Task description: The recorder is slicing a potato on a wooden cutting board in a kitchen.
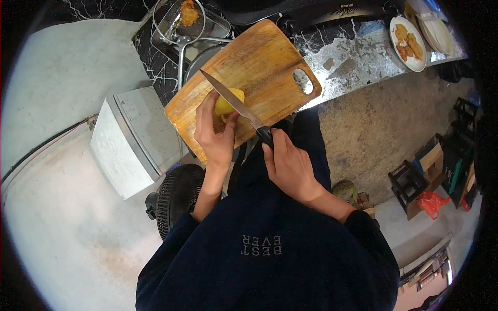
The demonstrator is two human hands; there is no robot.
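A wooden cutting board (268, 74) with an oval handle hole lies tilted at the counter's edge in front of me. On its left part, my left hand (216, 134) holds a yellow, peeled-looking piece of food (229, 102), perhaps a potato or mango, between thumb and fingers. My right hand (290, 163) grips the black handle of a kitchen knife (233, 100). The blade points up and left and passes over the yellow piece; whether it has cut in, I cannot tell. Part of the piece is hidden by the blade and my fingers.
Behind the board stand a strainer (179, 42) with a fried piece and a metal tray (218, 23). A black gas stove (311, 11) is at the back. Right of it, a white plate (393, 37) holds fried pieces. A black fan (177, 194) stands below left, beside a white refrigerator (124, 144).
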